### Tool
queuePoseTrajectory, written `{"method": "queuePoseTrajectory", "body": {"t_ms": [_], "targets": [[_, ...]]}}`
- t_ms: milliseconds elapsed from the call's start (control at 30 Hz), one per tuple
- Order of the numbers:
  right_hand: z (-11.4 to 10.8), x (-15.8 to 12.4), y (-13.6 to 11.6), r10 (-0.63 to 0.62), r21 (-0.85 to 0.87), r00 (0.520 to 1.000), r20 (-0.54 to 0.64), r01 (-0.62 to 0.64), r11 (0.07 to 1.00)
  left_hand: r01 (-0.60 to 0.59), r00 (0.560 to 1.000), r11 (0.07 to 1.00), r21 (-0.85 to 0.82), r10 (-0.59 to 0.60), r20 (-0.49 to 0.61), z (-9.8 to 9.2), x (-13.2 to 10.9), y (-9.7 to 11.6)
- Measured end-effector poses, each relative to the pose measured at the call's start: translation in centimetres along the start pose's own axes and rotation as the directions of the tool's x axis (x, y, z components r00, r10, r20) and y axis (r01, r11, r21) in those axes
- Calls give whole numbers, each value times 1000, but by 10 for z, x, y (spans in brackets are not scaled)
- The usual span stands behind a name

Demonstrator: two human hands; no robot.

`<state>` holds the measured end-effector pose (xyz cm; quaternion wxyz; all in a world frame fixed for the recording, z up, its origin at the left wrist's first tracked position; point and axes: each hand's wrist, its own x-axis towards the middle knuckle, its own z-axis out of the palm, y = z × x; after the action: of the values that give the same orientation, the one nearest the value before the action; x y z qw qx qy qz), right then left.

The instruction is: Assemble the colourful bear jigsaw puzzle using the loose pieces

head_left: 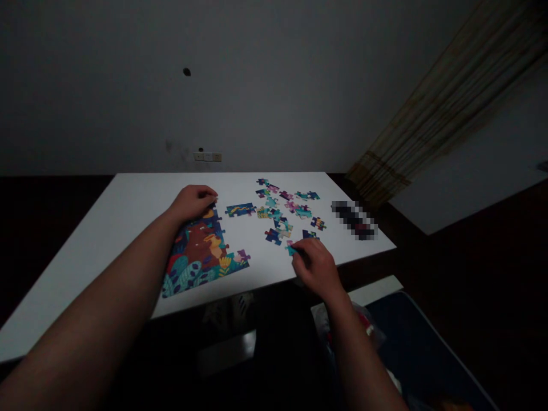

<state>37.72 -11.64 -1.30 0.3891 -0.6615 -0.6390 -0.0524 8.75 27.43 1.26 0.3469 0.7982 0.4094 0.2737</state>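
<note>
A partly joined jigsaw puzzle (201, 245) with a brown bear and leafy plants lies at the left of the white table. My left hand (194, 204) rests over its upper edge, fingers curled and thumb close to the index finger; whatever may be between them is hidden. At the table's front edge, my right hand (315, 265) is closed with its fingertips on a small teal and pink puzzle piece (290, 248). Another piece, dark blue (310, 234), lies just beyond that hand. A short joined strip (240, 210) sits right of the bear section.
Several loose puzzle pieces (278, 214) are scattered over the middle of the white table (141, 191). A blurred-out dark object (353, 220) lies near the right edge. Below right stands a dark blue open container (422, 337) holding plastic-wrapped things. A curtain (411, 114) hangs at the right.
</note>
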Motion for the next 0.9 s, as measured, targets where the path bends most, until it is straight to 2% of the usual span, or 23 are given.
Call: {"method": "queuePoseTrajectory", "body": {"t_ms": [233,333,500,700,900], "targets": [[-4,3,-3,16,22,999,34,-17,1000,44,999,999,-1,-44,11,1,-1,-1],[-2,1,-4,4,6,1000,-10,-4,1000,47,999,999,13,-47,17,0,-2,0],[8,-10,-2,-98,-84,988,-121,89,993,42,999,999,33,-42,15,0,-5,5],[16,-11,-7,-146,-177,976,-161,117,977,49,999,999,4,-49,-10,0,-8,12],[16,-10,-8,-99,-173,985,-140,74,982,72,997,997,38,-72,0,-1,-10,13]]}}
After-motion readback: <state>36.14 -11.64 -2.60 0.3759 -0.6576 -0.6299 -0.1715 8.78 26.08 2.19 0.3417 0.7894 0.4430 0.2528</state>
